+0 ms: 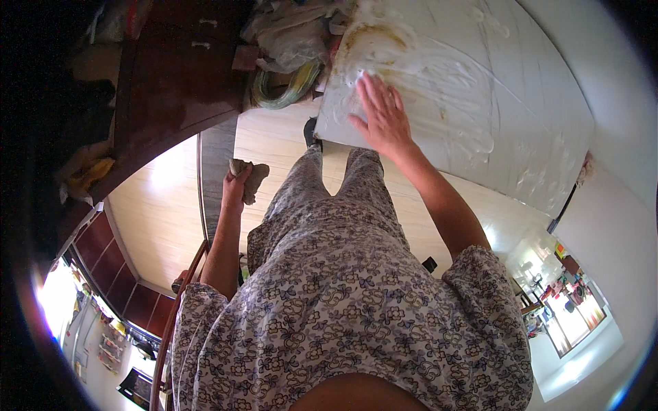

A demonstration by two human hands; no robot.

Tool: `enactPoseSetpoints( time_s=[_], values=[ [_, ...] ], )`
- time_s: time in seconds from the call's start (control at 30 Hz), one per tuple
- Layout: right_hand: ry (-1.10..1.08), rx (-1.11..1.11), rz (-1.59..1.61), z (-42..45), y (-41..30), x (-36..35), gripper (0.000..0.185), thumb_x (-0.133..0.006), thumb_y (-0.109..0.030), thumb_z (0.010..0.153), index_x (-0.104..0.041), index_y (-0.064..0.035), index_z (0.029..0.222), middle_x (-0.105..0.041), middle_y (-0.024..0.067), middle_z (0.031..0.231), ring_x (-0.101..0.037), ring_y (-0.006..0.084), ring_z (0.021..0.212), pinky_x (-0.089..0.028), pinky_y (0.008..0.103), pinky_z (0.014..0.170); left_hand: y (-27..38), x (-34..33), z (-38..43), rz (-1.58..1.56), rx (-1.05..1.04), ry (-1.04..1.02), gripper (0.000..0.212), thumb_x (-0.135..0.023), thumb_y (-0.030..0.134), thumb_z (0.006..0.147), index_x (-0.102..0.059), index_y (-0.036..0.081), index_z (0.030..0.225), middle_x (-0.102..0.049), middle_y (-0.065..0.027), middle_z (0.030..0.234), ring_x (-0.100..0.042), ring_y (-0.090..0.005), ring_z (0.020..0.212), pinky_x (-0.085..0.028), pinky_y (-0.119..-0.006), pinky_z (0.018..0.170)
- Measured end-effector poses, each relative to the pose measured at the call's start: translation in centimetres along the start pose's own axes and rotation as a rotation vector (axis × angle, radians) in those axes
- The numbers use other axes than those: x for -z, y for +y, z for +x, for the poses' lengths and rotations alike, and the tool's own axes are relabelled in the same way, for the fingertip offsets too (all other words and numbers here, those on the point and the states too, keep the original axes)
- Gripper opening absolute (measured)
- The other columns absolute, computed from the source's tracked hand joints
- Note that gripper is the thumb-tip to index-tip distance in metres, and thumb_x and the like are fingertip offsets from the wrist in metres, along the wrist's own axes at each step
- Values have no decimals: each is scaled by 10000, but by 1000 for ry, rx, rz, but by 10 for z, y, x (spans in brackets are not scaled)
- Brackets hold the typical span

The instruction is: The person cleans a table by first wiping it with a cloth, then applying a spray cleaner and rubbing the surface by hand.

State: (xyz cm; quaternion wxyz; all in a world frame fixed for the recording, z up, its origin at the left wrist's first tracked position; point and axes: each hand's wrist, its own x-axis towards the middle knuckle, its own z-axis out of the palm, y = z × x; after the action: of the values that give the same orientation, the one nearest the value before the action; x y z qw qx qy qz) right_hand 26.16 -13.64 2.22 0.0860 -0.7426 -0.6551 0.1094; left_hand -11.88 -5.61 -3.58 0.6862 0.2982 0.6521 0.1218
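My right hand lies palm down with fingers stretched out over a white marble-patterned surface. White suds sit at its fingertips, and whether anything thin lies beneath the palm is hidden. Wet, foamy streaks spread across the surface around the hand. A brownish stain curves beyond the fingers, towards the far left of the surface. Off to the left, away from that surface, my left hand is closed around a crumpled grey-brown cloth.
A dark brown cabinet stands at the left. Beside the white surface are plastic bags and a coiled greenish hose. Light tiles cover the floor, and a brown wooden rail runs by my left arm.
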Motion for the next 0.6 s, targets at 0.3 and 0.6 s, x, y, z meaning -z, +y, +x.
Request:
enactPoseSetpoints(
  time_s=[0.3, 0.6],
  values=[
    [-85, 96, 103, -5, -12, -4, 713, -538, -431, 846, -278, -38, 1381, -211, 119, 1469, -226, 282, 1349, -210, 448, 1081, -5, 0, 3, -27, -44, 57, 169, -668, 144, 815, -598, 64, 946, -630, -20, 845, -612, -115, 751, -494, -250, 646],
    [-41, 7, 132, 19, -23, -12, 760, -537, -494, 821, -326, 7, 1352, -210, 149, 1466, -197, 296, 1360, -196, 442, 1090, -12, 0, 8, -50, -4, 1, 176, -663, 157, 821, -602, 59, 953, -640, -41, 861, -621, -131, 758, -503, -264, 648]
  ],
)
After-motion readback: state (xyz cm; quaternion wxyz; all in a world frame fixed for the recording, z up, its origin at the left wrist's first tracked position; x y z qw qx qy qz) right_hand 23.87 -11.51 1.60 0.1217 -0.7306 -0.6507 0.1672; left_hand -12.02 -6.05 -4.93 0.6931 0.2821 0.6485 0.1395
